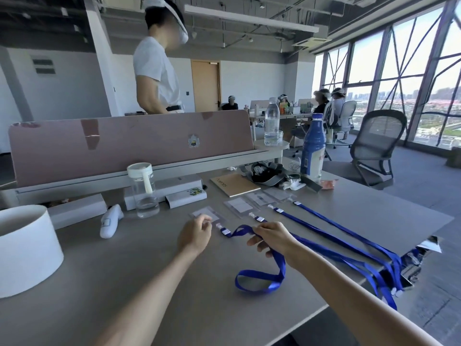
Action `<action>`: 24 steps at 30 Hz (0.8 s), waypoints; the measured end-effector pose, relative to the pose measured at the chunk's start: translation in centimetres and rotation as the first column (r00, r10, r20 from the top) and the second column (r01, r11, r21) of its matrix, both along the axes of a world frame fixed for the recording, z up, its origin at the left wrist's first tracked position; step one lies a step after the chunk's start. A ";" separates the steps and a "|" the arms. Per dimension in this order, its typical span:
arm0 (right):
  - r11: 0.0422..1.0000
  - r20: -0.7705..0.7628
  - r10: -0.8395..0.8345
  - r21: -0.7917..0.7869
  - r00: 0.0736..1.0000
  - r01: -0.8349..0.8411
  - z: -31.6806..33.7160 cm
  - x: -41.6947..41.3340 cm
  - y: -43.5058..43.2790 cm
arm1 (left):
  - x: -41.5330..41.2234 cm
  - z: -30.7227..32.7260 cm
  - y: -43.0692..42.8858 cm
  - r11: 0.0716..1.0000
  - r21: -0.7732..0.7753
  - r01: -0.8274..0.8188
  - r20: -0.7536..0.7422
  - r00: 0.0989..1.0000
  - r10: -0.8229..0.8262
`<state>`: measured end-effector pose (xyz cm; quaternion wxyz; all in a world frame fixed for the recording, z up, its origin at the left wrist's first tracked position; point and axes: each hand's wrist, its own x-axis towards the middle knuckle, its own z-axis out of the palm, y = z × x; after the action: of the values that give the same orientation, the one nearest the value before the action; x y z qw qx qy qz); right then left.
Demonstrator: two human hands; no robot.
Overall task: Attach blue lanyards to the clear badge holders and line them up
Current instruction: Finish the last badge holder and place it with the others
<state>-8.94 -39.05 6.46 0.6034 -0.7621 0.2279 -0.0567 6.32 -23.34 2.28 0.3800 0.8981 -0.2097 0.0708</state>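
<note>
Standing far out to the left of the left hand, a wide white tub (25,245) shows only a shaded inside, and what it holds cannot be made out. Nearer that hand, up and to its left, a clear bottle (144,193) with a white lid has a little water in its bottom, and a white handheld device (111,221) lies just beside it on the table (124,283). The left hand (195,236) has its fingers curled, with thumb and forefinger close together over the near edge of the nearest badge holder (205,214); whether they actually pinch it cannot be told. Between the two hands lies the clip end (224,231) of the blue lanyard (259,280), just beside that holder's lower corner. The right hand (270,237) is closed around the strap of this lanyard, which drops from under the palm and curls into a loop on the table near the wrist. Beyond the right hand, three more badge holders (259,197) lie in a row, and three other lanyards (324,228) run from them past that hand to the table's right edge, where their ends hang over. Well beyond and to the right, a plastic water bottle (271,123) is nearly full, and a blue bottle (313,148) stands capped.
</note>
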 end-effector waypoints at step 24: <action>0.982 0.049 -0.070 0.180 0.996 0.060 0.4 -9.3 -4.4 | -2.0 -2.1 -4.7 0.791 0.584 0.184 -0.141 0.982 -0.124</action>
<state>-18.27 -43.45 6.86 0.6732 -0.6951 0.2401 -0.0766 4.32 -28.05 0.17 0.0936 0.9540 -0.2755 -0.0724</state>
